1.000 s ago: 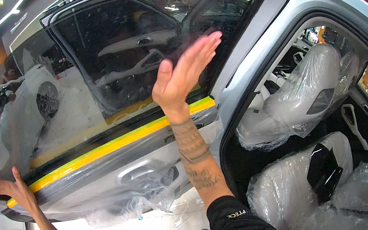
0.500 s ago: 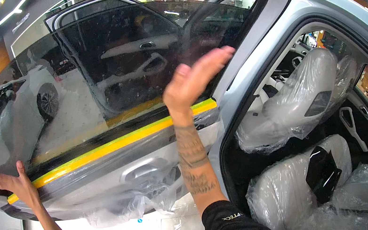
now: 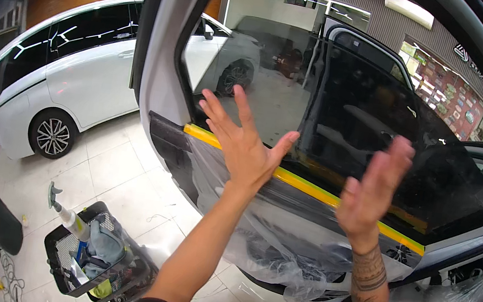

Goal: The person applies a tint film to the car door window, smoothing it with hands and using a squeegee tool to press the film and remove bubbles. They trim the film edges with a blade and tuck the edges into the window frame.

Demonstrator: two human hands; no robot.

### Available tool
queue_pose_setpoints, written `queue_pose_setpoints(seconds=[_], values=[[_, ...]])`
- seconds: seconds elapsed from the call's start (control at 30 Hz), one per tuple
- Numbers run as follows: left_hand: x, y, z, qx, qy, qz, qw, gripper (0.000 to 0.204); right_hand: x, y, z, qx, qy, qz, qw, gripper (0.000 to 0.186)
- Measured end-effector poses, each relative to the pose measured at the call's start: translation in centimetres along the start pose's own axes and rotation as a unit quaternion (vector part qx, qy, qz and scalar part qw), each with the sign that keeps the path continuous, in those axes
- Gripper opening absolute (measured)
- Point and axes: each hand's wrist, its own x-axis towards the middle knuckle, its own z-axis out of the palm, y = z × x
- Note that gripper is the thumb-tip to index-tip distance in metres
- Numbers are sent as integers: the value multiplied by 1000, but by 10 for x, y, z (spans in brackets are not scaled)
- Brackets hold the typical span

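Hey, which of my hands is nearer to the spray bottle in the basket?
Left. Your left hand is above and to the right of the spray bottle; your right hand is much farther right. Neither touches it.

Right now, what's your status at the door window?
Left hand open, fingers spread; right hand open. Both before window glass, contact unclear. Yellow tape along lower edge; plastic sheeting hangs below.

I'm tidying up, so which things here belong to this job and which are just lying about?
Likely the job's: door window, yellow strip, plastic sheeting; perhaps the basket and spray bottle.
Likely just about: white car, dark bin, loose cable.
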Motion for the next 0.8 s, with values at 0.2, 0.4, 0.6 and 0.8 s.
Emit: queue_pose_setpoints(seconds=[0.2, 0.4, 0.6, 0.8], values=[[2, -13, 1, -54, 19, -14, 998, 105, 80, -51, 37, -26, -80, -121, 989, 51], [3, -13, 1, -58, 18, -8, 998, 103, 81, -30, 50, -105, -69, -197, 972, 51], [2, -7, 4, -31, 23, 8, 999, 109, 34, 20, -6, -167, 127, 33, 977, 50], [4, -16, 6, 40, 57, 38, 997, 118, -66, 101, -48, -232, 230, 276, 904, 68]])
